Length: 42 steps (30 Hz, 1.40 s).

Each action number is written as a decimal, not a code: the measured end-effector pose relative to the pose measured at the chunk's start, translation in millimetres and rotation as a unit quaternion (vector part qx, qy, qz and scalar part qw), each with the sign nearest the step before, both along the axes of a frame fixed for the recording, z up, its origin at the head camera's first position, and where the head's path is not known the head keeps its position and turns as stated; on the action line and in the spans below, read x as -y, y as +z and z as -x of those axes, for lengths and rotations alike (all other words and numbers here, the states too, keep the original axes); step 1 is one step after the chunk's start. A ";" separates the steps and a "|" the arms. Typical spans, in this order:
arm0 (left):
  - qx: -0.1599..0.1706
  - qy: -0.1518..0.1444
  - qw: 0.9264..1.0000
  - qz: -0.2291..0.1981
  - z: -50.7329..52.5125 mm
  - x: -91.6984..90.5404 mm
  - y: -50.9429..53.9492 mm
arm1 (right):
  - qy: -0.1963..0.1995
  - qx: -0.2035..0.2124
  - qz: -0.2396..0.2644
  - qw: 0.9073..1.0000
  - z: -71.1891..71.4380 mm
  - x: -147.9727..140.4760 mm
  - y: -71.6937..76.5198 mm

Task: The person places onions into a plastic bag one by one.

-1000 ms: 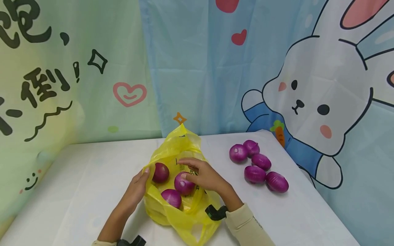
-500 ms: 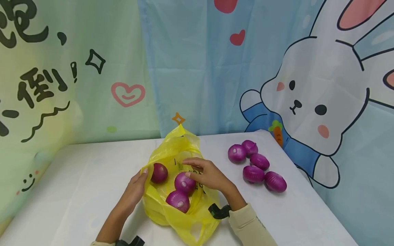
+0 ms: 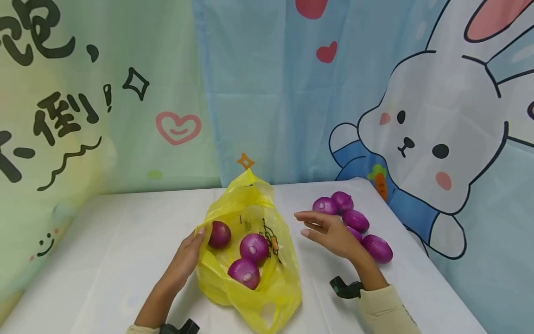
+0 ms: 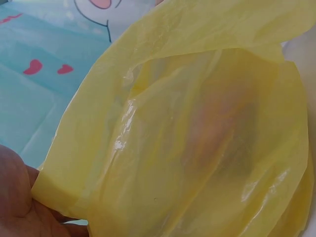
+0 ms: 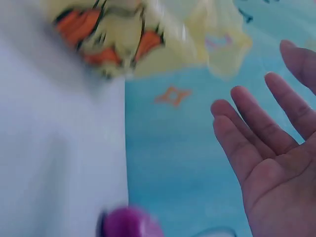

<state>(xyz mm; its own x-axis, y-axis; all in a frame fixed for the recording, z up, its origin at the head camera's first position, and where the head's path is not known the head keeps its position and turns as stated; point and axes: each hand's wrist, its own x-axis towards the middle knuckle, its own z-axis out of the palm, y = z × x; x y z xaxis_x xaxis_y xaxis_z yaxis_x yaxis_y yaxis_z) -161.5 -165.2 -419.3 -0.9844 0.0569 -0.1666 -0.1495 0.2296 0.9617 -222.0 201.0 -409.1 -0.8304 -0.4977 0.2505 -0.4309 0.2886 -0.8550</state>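
A yellow plastic bag (image 3: pixel 217 283) lies on the table with its mouth spread, and three purple onions (image 3: pixel 254 248) show inside. My left hand (image 3: pixel 186 260) pinches the bag's left edge; in the left wrist view, fingers of the left hand (image 4: pixel 24 207) hold the thin yellow film (image 4: pixel 148 163), through which a dark round shape shows dimly. To the right of the bag, my right hand (image 3: pixel 333 234) is in the air, fingers extended and holding nothing. It partly covers a group of several onions (image 3: pixel 377 249). The right wrist view shows the right hand (image 5: pixel 276 158) with its fingers apart.
A white-covered table (image 3: pixel 112 260) bears everything. Behind it hangs a printed curtain (image 3: pixel 258 102) with hearts and lettering, and a large rabbit on the right. Each wrist wears a black mount (image 3: pixel 347 287).
My right hand has let go of the onion in the bag and moved right, towards the loose onions. The front onion in the bag has rolled slightly right. The left hand keeps its hold.
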 end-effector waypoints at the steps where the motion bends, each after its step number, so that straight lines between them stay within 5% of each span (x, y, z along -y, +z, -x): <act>1: 0.002 0.000 1.000 0.000 -0.1 0.1 -0.2 | -0.012 -0.001 0.001 1.000 -2.0 -10.1 -1.5; 10: 0.000 0.004 1.000 -0.002 -1.4 0.6 -1.8 | -0.116 -0.005 -0.033 0.993 -19.3 -94.8 -12.3; 16: -0.005 -0.001 1.000 -0.013 -0.9 0.5 -0.5 | -0.197 -0.008 -0.074 0.978 -36.5 -135.6 -18.1; 24: 0.002 0.002 1.000 -0.002 -0.9 1.5 0.9 | -0.258 -0.010 -0.092 0.962 -44.2 -166.5 -36.8; 29: -0.005 0.000 1.000 -0.009 -0.8 2.3 1.6 | -0.273 0.024 -0.107 0.956 -42.5 -170.0 -41.3; 36: -0.003 -0.002 1.000 -0.009 -0.2 3.2 0.5 | -0.236 0.123 -0.172 0.949 -34.3 -166.0 -57.4; 42: -0.011 -0.004 1.000 -0.015 -1.0 4.4 -0.3 | -0.239 0.128 -0.195 0.943 -32.6 -163.7 -62.0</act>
